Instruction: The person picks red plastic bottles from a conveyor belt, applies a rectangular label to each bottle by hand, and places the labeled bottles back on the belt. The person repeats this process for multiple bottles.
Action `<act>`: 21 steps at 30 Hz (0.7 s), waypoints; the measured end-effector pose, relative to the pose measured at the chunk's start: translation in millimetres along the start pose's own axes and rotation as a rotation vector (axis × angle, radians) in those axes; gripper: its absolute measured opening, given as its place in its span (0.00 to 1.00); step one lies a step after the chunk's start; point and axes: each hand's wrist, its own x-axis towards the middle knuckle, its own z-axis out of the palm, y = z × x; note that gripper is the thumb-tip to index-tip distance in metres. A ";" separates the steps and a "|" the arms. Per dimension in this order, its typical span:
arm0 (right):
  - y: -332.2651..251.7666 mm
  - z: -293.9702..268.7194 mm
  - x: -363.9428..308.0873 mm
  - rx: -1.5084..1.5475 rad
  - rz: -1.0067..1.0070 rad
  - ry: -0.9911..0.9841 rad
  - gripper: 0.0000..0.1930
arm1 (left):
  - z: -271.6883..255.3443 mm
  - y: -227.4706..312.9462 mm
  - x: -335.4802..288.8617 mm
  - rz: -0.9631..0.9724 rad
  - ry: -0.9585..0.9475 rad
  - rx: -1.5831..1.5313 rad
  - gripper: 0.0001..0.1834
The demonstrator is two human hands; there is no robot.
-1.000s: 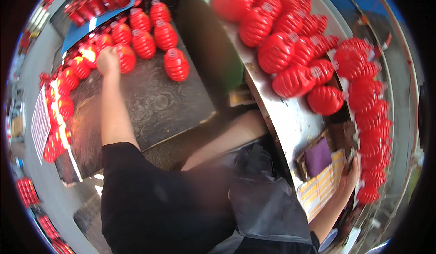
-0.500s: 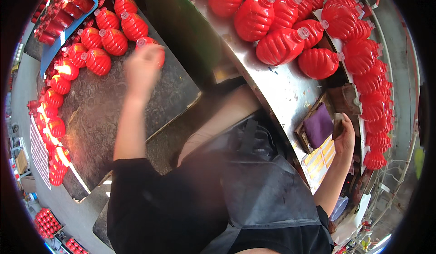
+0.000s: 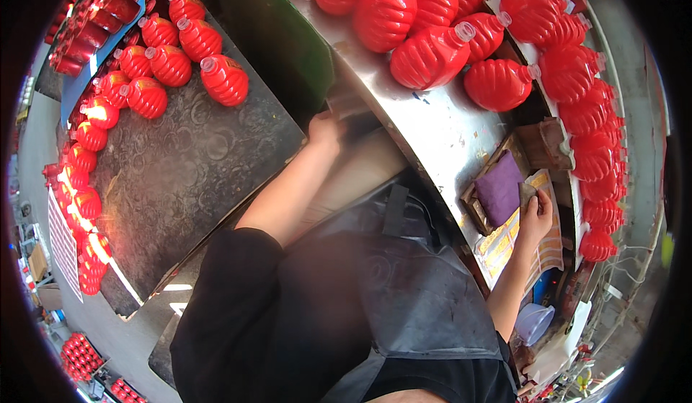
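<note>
My left hand [image 3: 324, 130] is over the gap between the dark table and the metal bench, beside the lower end of a green panel [image 3: 288, 50]. Its fingers are blurred and partly hidden, so I cannot make out anything in them. Nearest to it on the dark table stands a red ribbed bottle [image 3: 224, 81] with a clear, uncapped neck. My right hand [image 3: 536, 218] is closed on a small flat brown piece [image 3: 528, 193]. That piece is just beside a purple cloth pad [image 3: 498, 187] in a shallow wooden tray [image 3: 472, 211].
More red bottles [image 3: 171, 65] crowd the far left of the dark table [image 3: 187, 165]. Others, such as one bottle [image 3: 430, 55], lie on the metal bench [image 3: 450, 133], with a row along its right edge. Yellow printed sheets [image 3: 504, 243] and a clear bowl [image 3: 534, 323] are near my right forearm.
My left hand has let go of the red bottle on the dark table and moved right and nearer, to the gap. My right hand has shifted slightly left and nearer, still with the brown piece.
</note>
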 end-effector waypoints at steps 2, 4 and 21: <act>-4.9 -0.2 -7.0 -0.035 0.068 0.047 0.14 | 4.6 9.1 -4.4 -0.010 -0.001 -0.076 0.13; -27.3 -2.7 -14.3 -0.531 -0.272 0.080 0.13 | 10.0 17.4 -12.3 -0.020 -0.030 -0.139 0.14; -222.9 235.5 -118.9 -0.138 -0.624 -0.948 0.24 | -23.7 15.6 -90.1 0.008 -0.640 -0.318 0.10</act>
